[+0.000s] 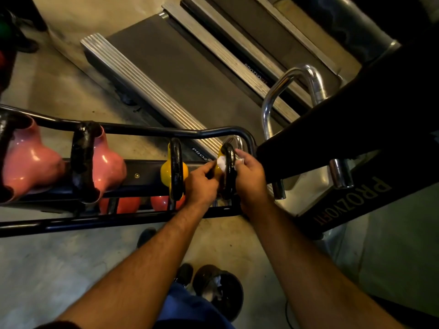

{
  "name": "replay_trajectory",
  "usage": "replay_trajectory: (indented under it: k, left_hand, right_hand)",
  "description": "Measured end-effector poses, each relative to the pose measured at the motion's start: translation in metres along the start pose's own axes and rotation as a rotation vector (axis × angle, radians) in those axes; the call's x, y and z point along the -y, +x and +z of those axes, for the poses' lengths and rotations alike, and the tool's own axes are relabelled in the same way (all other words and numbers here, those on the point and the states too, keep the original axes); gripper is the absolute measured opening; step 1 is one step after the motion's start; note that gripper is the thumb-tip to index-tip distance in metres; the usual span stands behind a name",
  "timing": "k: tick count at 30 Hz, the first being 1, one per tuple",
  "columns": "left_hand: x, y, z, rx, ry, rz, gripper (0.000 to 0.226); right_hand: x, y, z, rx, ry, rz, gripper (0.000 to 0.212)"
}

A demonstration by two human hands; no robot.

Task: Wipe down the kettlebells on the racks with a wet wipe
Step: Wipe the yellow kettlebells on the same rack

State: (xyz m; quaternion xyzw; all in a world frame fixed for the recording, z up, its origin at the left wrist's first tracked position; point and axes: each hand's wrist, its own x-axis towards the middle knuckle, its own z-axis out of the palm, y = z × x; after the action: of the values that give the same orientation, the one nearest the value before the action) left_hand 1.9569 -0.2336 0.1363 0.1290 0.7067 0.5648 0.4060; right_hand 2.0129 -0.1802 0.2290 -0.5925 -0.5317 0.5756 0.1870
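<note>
A black rack [147,131] holds kettlebells in a row. Two pink kettlebells [28,162] [107,165] sit at the left, and a yellow one [174,172] with a black handle stands in the middle. At the right end stands another yellow kettlebell [229,169], mostly hidden by my hands. A white wet wipe [222,163] is wrapped around its black handle. My left hand [202,184] pinches the wipe on the left of the handle. My right hand [249,176] grips the wipe's other end on the right side.
Red kettlebells [123,205] lie on the lower shelf. Treadmill decks [166,67] stretch behind the rack, and a black treadmill console with chrome handles [297,91] stands close on the right. A round bin [221,290] with used wipes sits on the floor by my feet.
</note>
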Motion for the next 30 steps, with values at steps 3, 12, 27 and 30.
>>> replay_trajectory:
  k: [3, 12, 27, 30]
  left_hand:
    - [-0.002, -0.001, 0.0, 0.009, -0.01, -0.008, 0.037]
    - [-0.005, -0.002, 0.001, -0.007, 0.031, 0.015, 0.039]
    - [0.0, -0.002, 0.001, 0.012, 0.014, 0.016, 0.03]
    - [-0.002, -0.001, 0.001, -0.003, 0.008, 0.017, 0.025]
  right_hand:
    - [-0.03, -0.007, -0.023, 0.12, -0.127, -0.171, 0.038]
    - [-0.044, -0.019, -0.023, 0.054, -0.575, -0.244, 0.027]
    - [0.037, 0.037, 0.01, -0.075, 0.194, 0.342, 0.031]
    - [0.043, 0.032, 0.014, -0.017, 0.187, 0.343, 0.025]
